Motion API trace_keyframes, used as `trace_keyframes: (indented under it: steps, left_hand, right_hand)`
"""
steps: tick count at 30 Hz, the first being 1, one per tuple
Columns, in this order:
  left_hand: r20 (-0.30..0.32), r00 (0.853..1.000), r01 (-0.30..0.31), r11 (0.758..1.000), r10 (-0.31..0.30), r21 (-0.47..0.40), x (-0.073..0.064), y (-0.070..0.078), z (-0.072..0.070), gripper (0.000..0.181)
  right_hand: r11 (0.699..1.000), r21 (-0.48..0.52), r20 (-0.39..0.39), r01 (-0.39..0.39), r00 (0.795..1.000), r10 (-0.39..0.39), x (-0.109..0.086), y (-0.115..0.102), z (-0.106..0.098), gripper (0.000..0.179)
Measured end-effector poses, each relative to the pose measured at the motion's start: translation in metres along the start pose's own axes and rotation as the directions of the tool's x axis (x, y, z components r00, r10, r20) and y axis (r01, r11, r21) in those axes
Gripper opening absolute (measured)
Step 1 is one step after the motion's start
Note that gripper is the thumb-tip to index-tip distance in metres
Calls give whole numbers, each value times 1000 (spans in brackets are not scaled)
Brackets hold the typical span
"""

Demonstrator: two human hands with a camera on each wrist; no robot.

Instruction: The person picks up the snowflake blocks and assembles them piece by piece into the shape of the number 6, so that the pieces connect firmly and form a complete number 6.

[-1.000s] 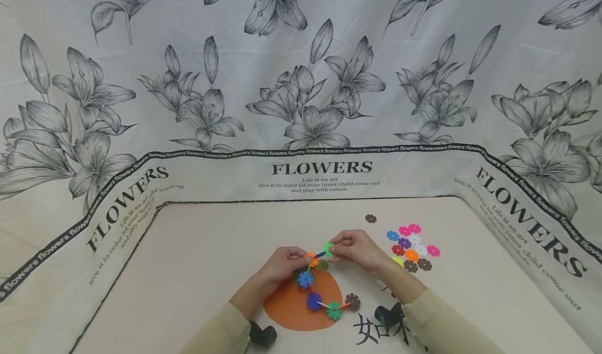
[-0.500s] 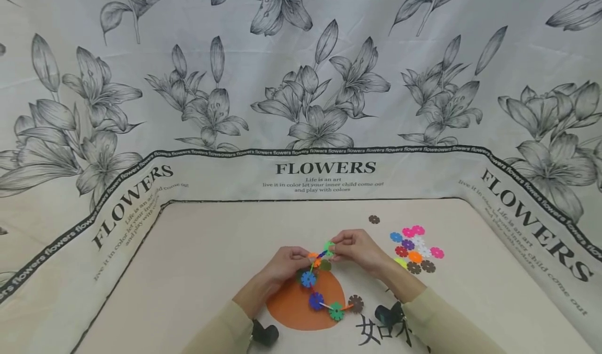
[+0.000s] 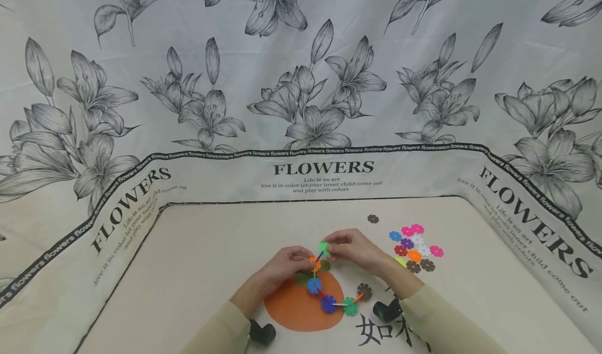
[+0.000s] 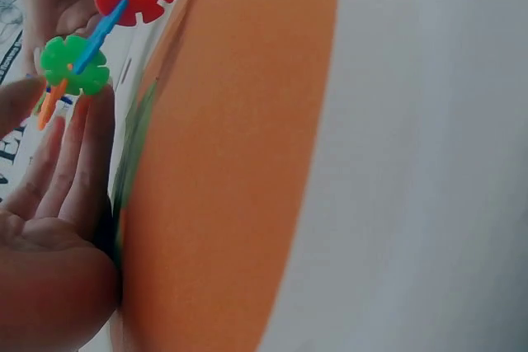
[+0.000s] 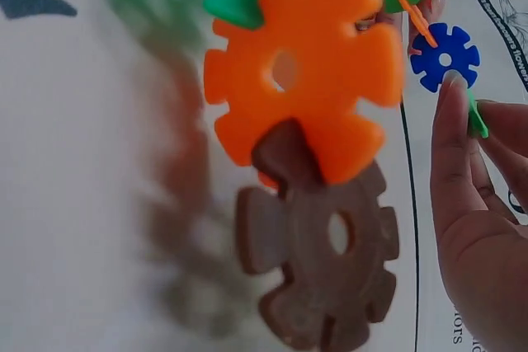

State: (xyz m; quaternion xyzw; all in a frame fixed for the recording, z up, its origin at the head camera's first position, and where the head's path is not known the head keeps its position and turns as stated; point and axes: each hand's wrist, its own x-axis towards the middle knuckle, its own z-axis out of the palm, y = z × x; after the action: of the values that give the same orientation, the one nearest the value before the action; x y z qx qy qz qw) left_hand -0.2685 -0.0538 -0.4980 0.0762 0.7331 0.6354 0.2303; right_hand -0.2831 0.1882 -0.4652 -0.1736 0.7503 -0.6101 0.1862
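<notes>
A chain of slotted, flower-shaped plastic discs hangs between my hands above the table. My left hand (image 3: 284, 264) pinches an orange disc (image 3: 314, 263) near the chain's top; in the left wrist view that disc (image 4: 51, 106) is edge-on, joined to a green disc (image 4: 74, 63). Between thumb and fingers, my right hand (image 3: 355, 248) holds a light green disc (image 3: 324, 247) at the top end, slotted to a dark blue disc (image 5: 445, 59). Below, the chain runs through a blue disc (image 3: 314, 286) and a green disc (image 3: 350, 306) to a brown disc (image 3: 364, 292).
Several loose discs (image 3: 415, 255) lie together right of my right hand, with a lone brown disc (image 3: 373, 218) farther back. An orange fruit print (image 3: 301, 307) and black characters (image 3: 369, 330) mark the tabletop. A flowered curtain (image 3: 324, 169) borders the table.
The lower part of the chain has swung to the right, its brown end rising slightly. My right hand has shifted a little left, and both hands keep hold of their discs.
</notes>
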Motion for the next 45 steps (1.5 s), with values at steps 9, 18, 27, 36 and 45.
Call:
trace_keyframes:
  steps: [9,18,27,36,45]
  left_hand:
    - [-22,999,-48,999,49,16,-2,0,-5,40]
    - [-82,996,-39,999,40,15,-2,0,-4,35]
    - [-130,992,3,999,3,45,-4,-3,0,35]
    - [-95,995,-32,999,36,40,-1,0,-5,31]
    - [-91,996,-2,998,8,69,1,-4,0,30]
  right_hand:
    - [993,-84,74,80,995,-73,6,-8,10,30]
    - [995,-88,40,39,999,-35,7,-13,16,34]
    - [946,-324,-122,-8,992,-34,1,-8,-14,30]
    - [696,-688,-362,-207,929,-81,23,5,-86,45]
    - [739,-545,-432,-397,888,158,31,21,-114,47]
